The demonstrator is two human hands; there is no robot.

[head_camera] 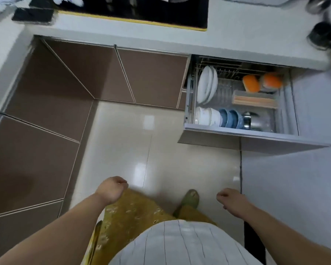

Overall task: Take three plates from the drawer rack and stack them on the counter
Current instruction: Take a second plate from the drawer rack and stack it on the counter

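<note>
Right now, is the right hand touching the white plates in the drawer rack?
Apart. The head view shows the right hand low over bare floor, well clear of the white plates.

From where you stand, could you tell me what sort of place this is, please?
Most likely a home kitchen: a black cooktop set into a white counter, brown cabinet doors below, and an open drawer rack holding upright white plates and bowls.

The person wears a white top (180,243) with thin dark vertical stripes, mustard-yellow patterned trousers (130,211), and an olive-green open-toed slipper (190,197). Both forearms are bare, with no sleeves, down to the left hand (111,189) and right hand (230,198).
</note>
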